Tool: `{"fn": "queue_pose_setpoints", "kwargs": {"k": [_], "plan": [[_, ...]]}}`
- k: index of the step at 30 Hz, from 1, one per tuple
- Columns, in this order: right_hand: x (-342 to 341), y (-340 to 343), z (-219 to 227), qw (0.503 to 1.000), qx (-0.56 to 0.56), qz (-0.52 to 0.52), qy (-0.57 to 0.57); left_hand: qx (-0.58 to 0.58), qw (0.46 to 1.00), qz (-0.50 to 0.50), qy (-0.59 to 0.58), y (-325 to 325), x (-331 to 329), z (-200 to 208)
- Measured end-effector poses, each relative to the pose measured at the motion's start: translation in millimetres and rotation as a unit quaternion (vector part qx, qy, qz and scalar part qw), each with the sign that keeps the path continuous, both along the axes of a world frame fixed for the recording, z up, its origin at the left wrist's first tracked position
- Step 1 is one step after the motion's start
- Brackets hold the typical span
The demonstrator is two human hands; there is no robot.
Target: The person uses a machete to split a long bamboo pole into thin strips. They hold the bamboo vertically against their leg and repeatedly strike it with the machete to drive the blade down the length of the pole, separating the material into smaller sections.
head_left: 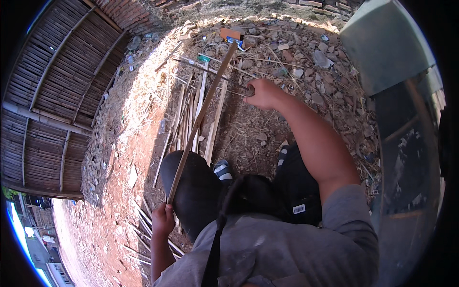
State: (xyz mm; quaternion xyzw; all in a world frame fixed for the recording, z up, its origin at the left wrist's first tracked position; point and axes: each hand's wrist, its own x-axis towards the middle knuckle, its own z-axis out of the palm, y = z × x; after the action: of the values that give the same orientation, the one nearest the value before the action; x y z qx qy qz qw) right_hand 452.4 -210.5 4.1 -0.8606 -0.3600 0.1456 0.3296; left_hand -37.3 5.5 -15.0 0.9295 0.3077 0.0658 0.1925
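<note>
My left hand [164,220] is closed round the lower end of a long bamboo strip [201,115]. The strip slants up and away past my left knee, its far end over the rubble. My right hand [264,93], arm stretched forward, grips the brown handle of a long-bladed knife [215,73]. Its narrow, dark blade points left and crosses the strip in this view; whether they touch I cannot tell. Under the strip, on the ground ahead of me, lies a bundle of pale bamboo strips [190,112].
More split strips [143,225] lie by my left arm. Stones and rubble [306,71] cover the ground ahead and to the right. A woven bamboo wall [52,95] stands left, a brick wall [129,14] at the back, and a grey-green panel [387,48] on the right.
</note>
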Motion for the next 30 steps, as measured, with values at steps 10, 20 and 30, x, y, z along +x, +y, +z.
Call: {"fn": "queue_pose_setpoints", "kwargs": {"k": [10, 20, 30], "plan": [[-62.9, 25.4, 25.8, 0.965, -0.079, 0.226, -0.103, -0.006, 0.999, -0.001, 0.046, 1.7, -7.5, -1.7], [-11.0, 7.1, 9.8, 0.996, -0.032, 0.056, -0.069, -0.018, 0.998, 0.007, 0.057, 1.9, -3.5, -0.4], [-67.3, 28.0, 20.0, 0.969, -0.067, 0.218, -0.096, 0.0, 1.0, -0.005, -0.011, -3.4, -2.0, -1.9]]}}
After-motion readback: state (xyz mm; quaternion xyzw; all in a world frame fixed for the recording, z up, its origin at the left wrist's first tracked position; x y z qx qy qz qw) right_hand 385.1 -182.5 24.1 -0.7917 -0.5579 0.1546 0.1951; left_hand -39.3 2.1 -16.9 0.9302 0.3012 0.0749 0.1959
